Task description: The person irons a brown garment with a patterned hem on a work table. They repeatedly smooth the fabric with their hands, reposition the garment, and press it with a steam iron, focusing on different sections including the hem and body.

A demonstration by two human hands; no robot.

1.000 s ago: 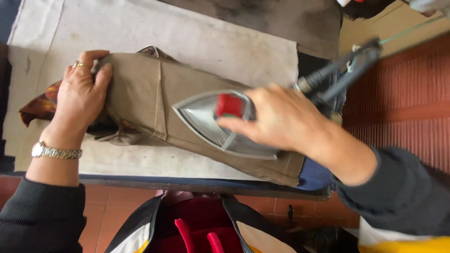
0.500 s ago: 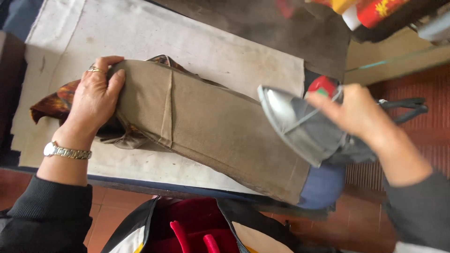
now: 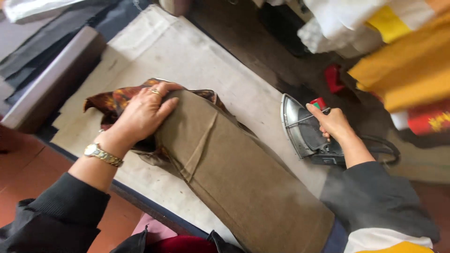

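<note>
Off the cloth now: right hand (image 3: 333,122) has swung the iron (image 3: 302,129) out to 3 o'clock, fingers wrapped round its handle, soleplate tilted up. Left hand (image 3: 143,115) lies flat, fingers spread, pinning the olive trousers (image 3: 234,173) at centre of the padded board (image 3: 187,56). Pressing looks paused; smoothing likely follows. Patterned fabric (image 3: 112,100) underneath is mostly hidden.

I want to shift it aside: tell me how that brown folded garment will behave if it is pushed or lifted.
The brown garment looks floppy: it drapes over the board's edge, so lifted at one end it would likely sag. Its thick, matte weave suggests it grips the cloth cover rather than slides. The left hand presses its top flat, so it probably bunches if pushed. The right hand holds the iron apart from it.
</note>
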